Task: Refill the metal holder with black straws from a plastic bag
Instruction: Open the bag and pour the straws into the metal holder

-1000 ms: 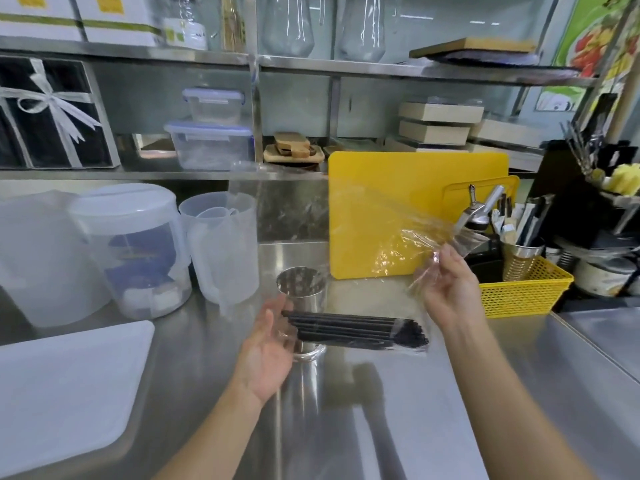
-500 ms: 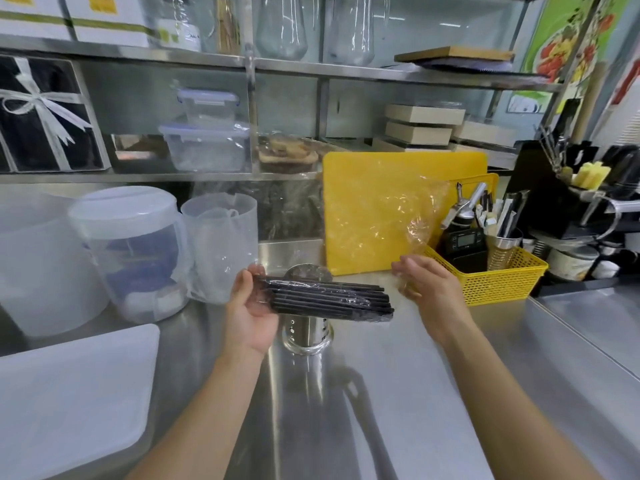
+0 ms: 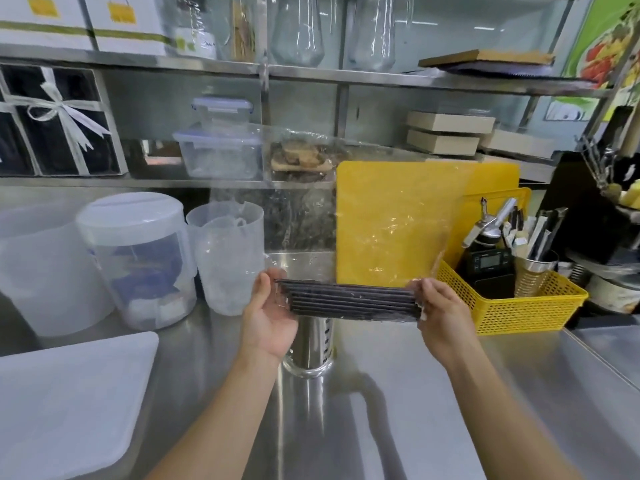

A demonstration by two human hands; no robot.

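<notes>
Worked at a steel tabletop [image 3: 398,427]. Faced a yellow board [image 3: 491,181] propped at the back, with a yellow basket [image 3: 540,313] just right of it. Held a clear bag [image 3: 398,237] up in front of the board, with black straws [image 3: 346,301] lying level along the bottom and loose film rising above. Had the holder [image 3: 311,344] upright on the tabletop, right below the bundle, mouth hidden behind it.

Clamped the left hand [image 3: 268,317] in a grip on the left end of the straws through the film, palm toward the camera, thumb up the side. Clamped the right hand [image 3: 440,313] in a grip on the other end, fingers curled over the top. Could not tell whether the bag was open.

Judged 3 risks from here. Could scatter straws across the tabletop through a sudden tear in the film or a slip on slick plastic. Could topple the tall, narrow holder by swinging an end of the bundle into its rim. Could miss the mouth by tipping up a splayed, loosely held bundle.
</notes>
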